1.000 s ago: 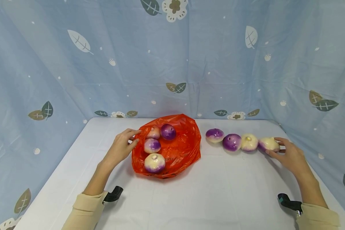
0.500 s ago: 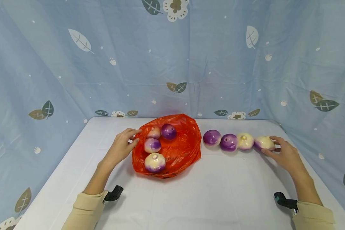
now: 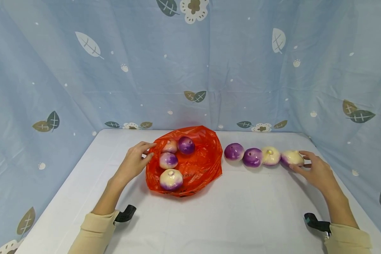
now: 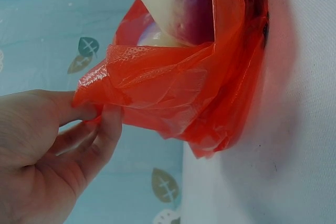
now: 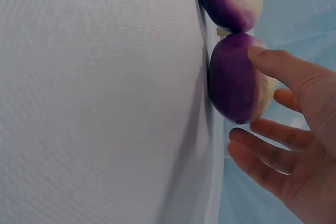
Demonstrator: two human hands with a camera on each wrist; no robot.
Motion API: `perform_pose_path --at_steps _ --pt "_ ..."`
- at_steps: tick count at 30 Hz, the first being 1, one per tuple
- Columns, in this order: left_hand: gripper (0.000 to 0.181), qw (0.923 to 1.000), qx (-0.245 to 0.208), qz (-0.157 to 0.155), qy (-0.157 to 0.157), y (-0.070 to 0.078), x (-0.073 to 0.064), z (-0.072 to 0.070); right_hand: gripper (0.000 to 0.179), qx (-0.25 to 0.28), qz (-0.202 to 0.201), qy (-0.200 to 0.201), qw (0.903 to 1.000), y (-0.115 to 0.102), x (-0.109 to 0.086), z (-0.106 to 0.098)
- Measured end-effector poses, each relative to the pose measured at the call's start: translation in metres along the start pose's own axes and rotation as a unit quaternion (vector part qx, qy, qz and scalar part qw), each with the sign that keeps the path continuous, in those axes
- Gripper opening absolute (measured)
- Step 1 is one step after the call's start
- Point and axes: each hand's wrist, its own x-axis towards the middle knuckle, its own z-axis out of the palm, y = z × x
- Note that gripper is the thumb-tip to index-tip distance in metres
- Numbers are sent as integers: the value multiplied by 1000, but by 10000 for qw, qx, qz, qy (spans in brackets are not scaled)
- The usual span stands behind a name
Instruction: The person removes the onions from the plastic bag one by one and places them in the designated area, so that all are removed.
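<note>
In the head view, a red plastic bag [image 3: 206,165] lies spread with its mouth facing up and several purple-and-white turnips [image 3: 171,180] inside. My left hand [image 3: 134,160] pinches the bag's left edge between thumb and fingers; the left wrist view shows the film [image 4: 157,82] drawn out toward that hand [image 4: 58,145]. To the right of the bag, several turnips run in a row. My right hand [image 3: 317,171] holds the rightmost turnip [image 3: 291,158], thumb on its near side and a finger behind. Other fingers of this hand [image 5: 299,124] spread loosely below the turnip [image 5: 233,80] in the right wrist view.
The row's leftmost turnip [image 3: 234,152] sits close by the bag's right edge, followed by a purple one [image 3: 252,157] and a paler one [image 3: 271,156]. A white cloth covers the table [image 3: 225,218]. Blue patterned curtain [image 3: 152,70] encloses the back and sides.
My right hand has shifted the turnip row a little left, toward the bag, and the leftmost one has rolled to show more purple. The left hand and bag have stayed put.
</note>
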Motion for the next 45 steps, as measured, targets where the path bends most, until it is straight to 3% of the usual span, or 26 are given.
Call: perform_pose_path --at_steps 10,17,24,33,45 --pt "35 10000 32 6 -1 0 0 0 70 -148 -39 125 9998 -4 0 -9" --pt "35 10000 53 50 25 0 0 0 67 -159 -171 486 9985 -15 1 -16" --pt "35 10000 19 62 21 1 1 0 70 -258 -151 516 9982 -30 2 -20" --pt "35 10000 -7 23 -3 -1 0 0 65 -129 -584 711 9957 -62 4 -22" --pt "35 10000 6 47 14 0 0 1 59 -45 -1218 947 9880 -100 9 -3"
